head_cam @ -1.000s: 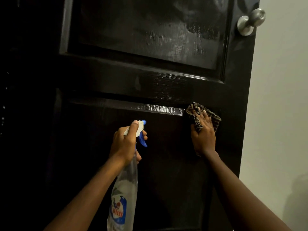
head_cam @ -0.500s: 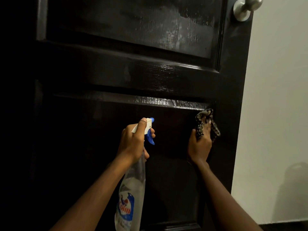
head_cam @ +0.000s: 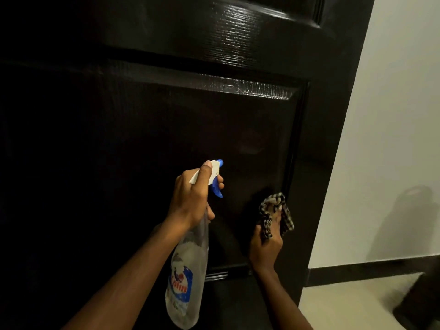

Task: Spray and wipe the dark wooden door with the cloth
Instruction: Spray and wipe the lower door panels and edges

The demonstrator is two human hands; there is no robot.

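The dark wooden door point(head_cam: 147, 129) fills most of the head view, its lower recessed panel in front of me and a glossy sheen along the panel's top moulding. My left hand point(head_cam: 192, 198) grips the neck of a clear spray bottle point(head_cam: 185, 277) with a white and blue trigger head, nozzle pointing at the panel. My right hand point(head_cam: 266, 244) holds a crumpled checked cloth point(head_cam: 273, 213) against the lower right of the panel, near its right moulding.
A pale wall point(head_cam: 385, 120) stands right of the door's edge, with a dark skirting board point(head_cam: 371, 270) along its foot. Light floor tiles point(head_cam: 342, 303) show at the bottom right, and a dark object point(head_cam: 419, 303) sits in the corner there.
My right hand has slid the cloth down the right side of the panel from its top corner. The view has tilted downward, so the door knob has left the frame. The bottle hand stays raised.
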